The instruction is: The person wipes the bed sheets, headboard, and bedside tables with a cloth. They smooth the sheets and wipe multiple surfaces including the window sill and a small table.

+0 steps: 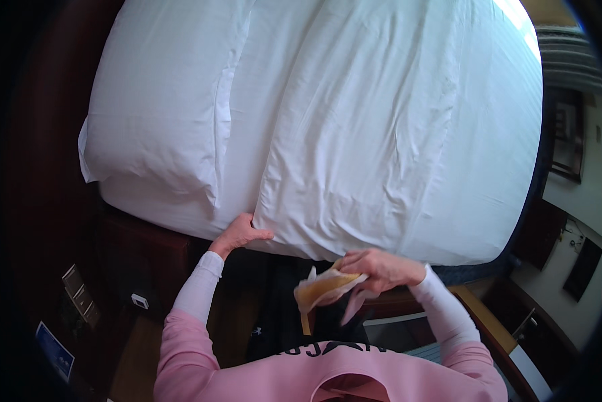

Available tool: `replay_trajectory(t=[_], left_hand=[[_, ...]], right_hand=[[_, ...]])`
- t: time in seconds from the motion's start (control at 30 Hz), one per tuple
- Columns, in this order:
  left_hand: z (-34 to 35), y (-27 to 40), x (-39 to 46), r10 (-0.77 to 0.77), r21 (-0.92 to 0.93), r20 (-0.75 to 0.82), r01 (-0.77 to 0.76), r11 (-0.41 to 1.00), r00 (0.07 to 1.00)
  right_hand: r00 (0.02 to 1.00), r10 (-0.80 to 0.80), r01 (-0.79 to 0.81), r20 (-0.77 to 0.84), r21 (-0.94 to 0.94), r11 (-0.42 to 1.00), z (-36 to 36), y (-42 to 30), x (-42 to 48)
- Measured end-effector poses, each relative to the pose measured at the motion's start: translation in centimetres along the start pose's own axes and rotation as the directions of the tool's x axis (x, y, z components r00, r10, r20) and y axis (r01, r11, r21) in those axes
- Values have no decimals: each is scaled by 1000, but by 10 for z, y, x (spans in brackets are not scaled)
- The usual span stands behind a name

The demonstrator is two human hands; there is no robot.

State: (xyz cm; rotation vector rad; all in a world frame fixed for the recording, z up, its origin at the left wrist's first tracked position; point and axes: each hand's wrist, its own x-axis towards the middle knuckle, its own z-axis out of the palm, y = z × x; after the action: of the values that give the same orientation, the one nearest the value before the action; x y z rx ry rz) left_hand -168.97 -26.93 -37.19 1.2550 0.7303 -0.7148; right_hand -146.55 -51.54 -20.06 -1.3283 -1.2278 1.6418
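My left hand (241, 232) rests at the near edge of the bed, its fingers at the corner of a folded white sheet (351, 151); whether it pinches the fabric I cannot tell. My right hand (381, 270) is shut on a yellow and white cloth (326, 289), slightly blurred, in front of the mattress side. A pinkish piece hangs below that hand. White pillows (155, 125) lie at the left end of the bed. The white fitted sheet (497, 151) covers the mattress beneath the creased folded sheet.
A dark red wooden nightstand (145, 241) stands at the left with a small white device (140, 301) near it. Wooden furniture (487, 316) is at the lower right. A framed picture (567, 135) hangs on the far right wall.
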Motion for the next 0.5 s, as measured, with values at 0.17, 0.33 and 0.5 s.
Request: replay_trajectory(t=[0.17,0.33,0.5], left_hand=[[14,-96,-55,14,-186,-155,-43,982,988],[22,-96,-46,101,-171,-221,-140,975,970],[13,-118,-60,110,-32,-299,-125,992,948]], right_hand=[[842,-358,53,-403,-600,799,-160,-47,45],[691,-205,-649,-693,-720,248,-269,8,117],[677,-416,-481,-607,-793,375,-63,112,161]])
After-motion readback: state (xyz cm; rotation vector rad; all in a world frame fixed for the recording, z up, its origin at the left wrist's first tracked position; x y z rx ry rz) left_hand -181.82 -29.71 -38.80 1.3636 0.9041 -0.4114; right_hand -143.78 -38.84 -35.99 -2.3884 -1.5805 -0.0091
